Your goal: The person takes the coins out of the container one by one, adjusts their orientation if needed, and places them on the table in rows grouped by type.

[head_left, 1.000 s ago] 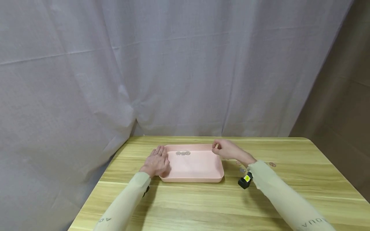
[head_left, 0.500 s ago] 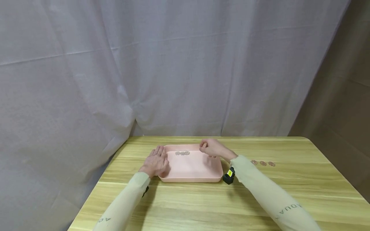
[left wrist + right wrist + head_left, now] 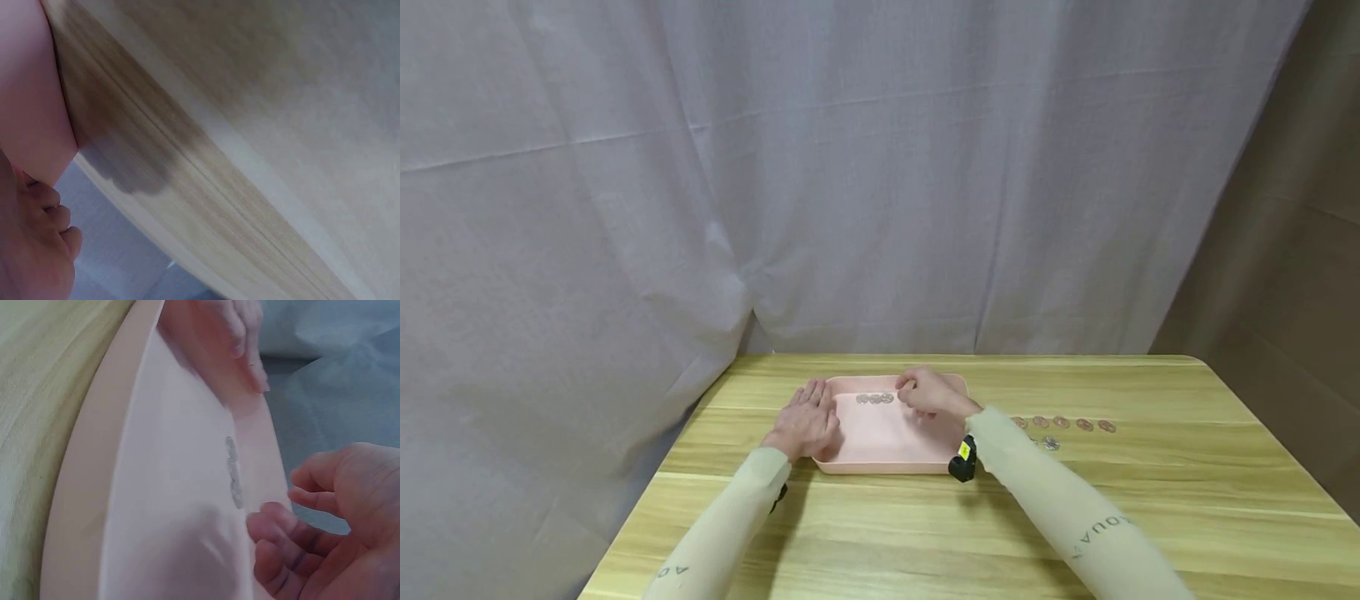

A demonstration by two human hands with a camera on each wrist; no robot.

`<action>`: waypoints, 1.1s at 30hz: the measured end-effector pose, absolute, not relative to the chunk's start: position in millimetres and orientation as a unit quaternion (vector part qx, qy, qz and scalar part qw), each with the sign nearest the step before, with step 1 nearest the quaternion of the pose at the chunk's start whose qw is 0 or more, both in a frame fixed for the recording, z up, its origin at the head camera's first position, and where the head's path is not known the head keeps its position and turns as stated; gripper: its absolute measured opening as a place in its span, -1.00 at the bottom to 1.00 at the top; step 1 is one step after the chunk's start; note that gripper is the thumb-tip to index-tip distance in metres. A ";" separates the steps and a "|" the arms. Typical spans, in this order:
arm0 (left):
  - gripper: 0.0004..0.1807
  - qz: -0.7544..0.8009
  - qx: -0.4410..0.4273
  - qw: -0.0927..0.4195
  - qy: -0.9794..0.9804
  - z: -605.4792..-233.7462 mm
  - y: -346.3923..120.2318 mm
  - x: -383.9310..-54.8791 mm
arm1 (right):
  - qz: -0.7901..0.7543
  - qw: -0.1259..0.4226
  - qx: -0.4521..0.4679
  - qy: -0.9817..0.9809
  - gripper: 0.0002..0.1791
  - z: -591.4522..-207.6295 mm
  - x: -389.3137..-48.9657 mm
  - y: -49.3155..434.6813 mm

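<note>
A shallow pink tray point(image 3: 895, 468) lies on the wooden table, with a short row of coins point(image 3: 875, 398) inside along its far wall. At the tray's left end, my left hand point(image 3: 805, 421) rests against the rim with straight fingers. The right wrist view also shows that hand point(image 3: 234, 331) at the tray's end. My right hand point(image 3: 928, 393) hovers over the tray's far right part, just right of the coin row. Its thumb and index finger point(image 3: 315, 501) come close together and the other fingers curl; I cannot tell whether a coin is between them.
To the right of the tray, several copper-coloured coins point(image 3: 1061, 422) form a row on the table point(image 3: 880, 533). A silvery coin point(image 3: 1051, 443) lies in front of them, partly beside my right sleeve. A grey curtain point(image 3: 880, 183) hangs behind the table.
My right hand has moved left from the tray's right rim to near the coin row inside. More coins on the table now show past the sleeve. The left hand stays put.
</note>
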State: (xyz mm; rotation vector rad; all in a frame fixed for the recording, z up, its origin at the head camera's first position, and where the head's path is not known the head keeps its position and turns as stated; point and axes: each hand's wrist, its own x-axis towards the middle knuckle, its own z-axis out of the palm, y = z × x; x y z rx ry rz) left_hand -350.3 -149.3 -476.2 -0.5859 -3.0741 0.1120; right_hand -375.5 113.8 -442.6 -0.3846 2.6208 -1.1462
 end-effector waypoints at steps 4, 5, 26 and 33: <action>-0.34 0.033 -0.190 0.009 -0.981 -476.5 -149.6 -350.5 | -0.404 0.121 -0.127 0.898 -0.64 -451.2 -381.0 106.5; -0.34 0.034 -0.191 0.011 -0.981 -476.6 -149.7 -350.4 | -0.407 0.121 -0.131 0.896 -0.65 -453.2 -382.9 105.0; -0.33 0.036 -0.189 0.008 -0.981 -476.3 -149.0 -349.3 | -0.384 0.176 -0.196 0.885 -0.63 -469.6 -395.4 92.7; -0.34 0.037 -0.188 0.008 -0.981 -477.0 -149.0 -349.7 | -0.408 0.170 -0.181 0.879 -0.58 -473.8 -395.0 93.2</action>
